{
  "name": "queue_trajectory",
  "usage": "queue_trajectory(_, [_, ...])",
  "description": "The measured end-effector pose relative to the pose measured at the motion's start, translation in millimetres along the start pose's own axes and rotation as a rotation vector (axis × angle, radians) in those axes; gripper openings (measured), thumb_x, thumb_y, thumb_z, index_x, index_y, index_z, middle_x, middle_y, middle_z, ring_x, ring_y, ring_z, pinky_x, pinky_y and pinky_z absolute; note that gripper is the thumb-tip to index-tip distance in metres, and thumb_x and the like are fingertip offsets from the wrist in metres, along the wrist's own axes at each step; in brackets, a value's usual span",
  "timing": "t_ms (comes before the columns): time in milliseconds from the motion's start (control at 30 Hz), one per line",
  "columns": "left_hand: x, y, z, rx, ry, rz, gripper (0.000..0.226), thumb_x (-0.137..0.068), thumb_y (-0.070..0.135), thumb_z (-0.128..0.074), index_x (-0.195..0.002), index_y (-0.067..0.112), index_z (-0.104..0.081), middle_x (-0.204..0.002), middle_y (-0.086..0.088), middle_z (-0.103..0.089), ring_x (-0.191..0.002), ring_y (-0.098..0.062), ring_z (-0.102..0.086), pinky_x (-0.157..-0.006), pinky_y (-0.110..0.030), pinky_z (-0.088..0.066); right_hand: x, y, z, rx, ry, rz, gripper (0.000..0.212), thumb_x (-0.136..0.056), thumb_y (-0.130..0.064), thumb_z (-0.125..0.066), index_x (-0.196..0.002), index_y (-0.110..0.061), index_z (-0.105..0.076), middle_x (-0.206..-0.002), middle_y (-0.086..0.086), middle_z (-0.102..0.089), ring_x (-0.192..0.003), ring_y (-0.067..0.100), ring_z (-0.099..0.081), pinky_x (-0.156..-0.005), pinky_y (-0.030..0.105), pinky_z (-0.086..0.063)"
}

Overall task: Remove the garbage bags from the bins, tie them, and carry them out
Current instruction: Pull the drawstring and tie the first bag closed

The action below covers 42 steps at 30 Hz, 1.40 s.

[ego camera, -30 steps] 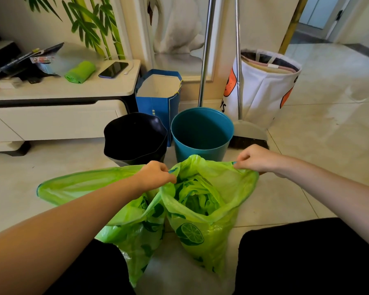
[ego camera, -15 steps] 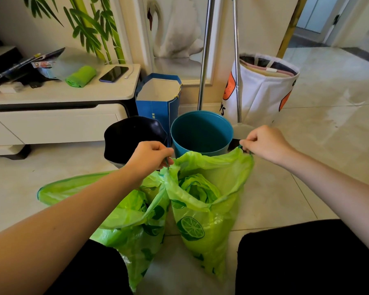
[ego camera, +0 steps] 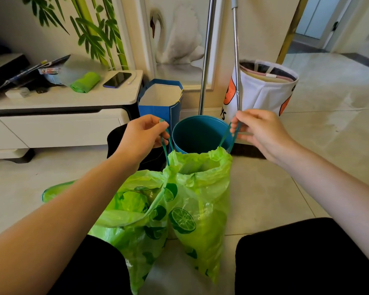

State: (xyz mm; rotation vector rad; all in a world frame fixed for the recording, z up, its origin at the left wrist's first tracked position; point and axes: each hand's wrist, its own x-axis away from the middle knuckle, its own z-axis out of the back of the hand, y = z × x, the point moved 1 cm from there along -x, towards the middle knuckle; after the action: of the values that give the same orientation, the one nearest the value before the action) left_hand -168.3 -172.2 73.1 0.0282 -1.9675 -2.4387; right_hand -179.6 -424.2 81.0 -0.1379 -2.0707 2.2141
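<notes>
Your left hand (ego camera: 142,136) has its grip pinched on the left drawstring loop (ego camera: 165,143). Between your knees, the lime-print garbage bag (ego camera: 197,201) stands on the floor before the teal bin (ego camera: 197,135). Your right hand (ego camera: 259,129) is clamped on the right drawstring loop (ego camera: 227,136).

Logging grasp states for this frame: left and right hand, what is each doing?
Left hand: closed, pinching the left drawstring loop of the green bag.
Right hand: closed, pinching the right drawstring loop.
</notes>
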Motion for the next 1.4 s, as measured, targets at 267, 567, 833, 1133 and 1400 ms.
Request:
queue_trajectory(267, [5, 28, 1, 0.106, 0.054, -0.174, 0.012, -0.093, 0.019, -0.058, -0.089, 0.009, -0.064, -0.069, 0.0, -0.066, -0.064, -0.015, -0.063, -0.066, -0.027, -0.056, 2, -25, -14, -0.089, 0.046, 0.183, 0.024, -0.091, -0.012, -0.052, -0.091, 0.007, -0.066, -0.055, -0.004, -0.053, -0.057, 0.014, -0.046, -0.065, 0.033, -0.039])
queue_trajectory(567, [4, 19, -3, -0.02, -0.005, -0.132, 0.021, -0.093, 0.017, -0.057, -0.098, -0.001, -0.066, -0.08, -0.01, -0.067, -0.063, -0.013, -0.063, -0.061, -0.018, -0.054, 0, -21, -30, 0.075, 0.027, 0.123, 0.015, -0.089, -0.011, -0.058, -0.09, 0.0, -0.068, -0.064, 0.005, -0.051, -0.057, 0.015, -0.048, -0.057, 0.025, -0.044])
queue_trajectory(833, [7, 19, -14, -0.116, -0.127, -0.19, 0.022, -0.095, 0.009, -0.05, -0.103, 0.017, -0.069, -0.116, -0.01, -0.065, -0.067, -0.015, -0.071, -0.07, -0.027, -0.061, 3, -19, -44, 0.211, -0.114, 0.073, 0.015, -0.092, -0.013, -0.056, -0.083, -0.012, -0.068, -0.077, 0.003, -0.067, -0.072, 0.015, -0.062, -0.075, 0.035, -0.057])
queue_trajectory(1133, [10, 14, -30, -0.298, -0.135, -0.359, 0.022, -0.089, 0.012, -0.064, -0.11, 0.012, -0.07, -0.1, -0.002, -0.06, -0.065, -0.016, -0.071, -0.068, -0.029, -0.061, 4, -10, -60, 0.279, -0.276, -0.146, 0.013, -0.088, -0.028, -0.063, -0.085, -0.019, -0.072, -0.089, -0.001, -0.073, -0.084, 0.016, -0.069, -0.08, 0.031, -0.058])
queue_trajectory(1400, [10, 15, -26, -0.457, -0.062, -0.472, 0.015, -0.078, 0.027, -0.076, -0.087, 0.016, -0.07, -0.074, 0.014, -0.063, -0.063, -0.009, -0.07, -0.066, -0.019, -0.056, 5, -10, -66, 0.132, -0.273, -0.27, 0.015, -0.081, -0.024, -0.073, -0.091, -0.014, -0.071, -0.083, 0.001, -0.073, -0.081, 0.014, -0.069, -0.081, 0.035, -0.057])
